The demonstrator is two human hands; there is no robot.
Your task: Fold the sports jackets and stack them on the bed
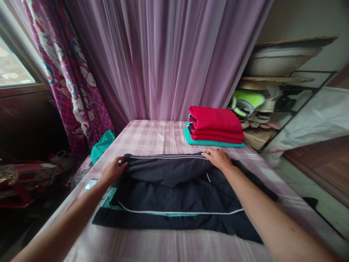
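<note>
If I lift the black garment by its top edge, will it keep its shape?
Probably not: the black garment looks thin and floppy, with soft wrinkles, so it would likely sag. Its loose layers, showing teal between them, may slide apart. The smooth fabric might feel slightly slippery.

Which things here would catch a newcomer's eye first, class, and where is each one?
The bright red stack probably comes first, lying on turquoise cloth at the table's far right. Next is the dark garment with white piping, spread across the table, its far edge held by the left hand and right hand. Behind hangs a tall purple curtain.
</note>
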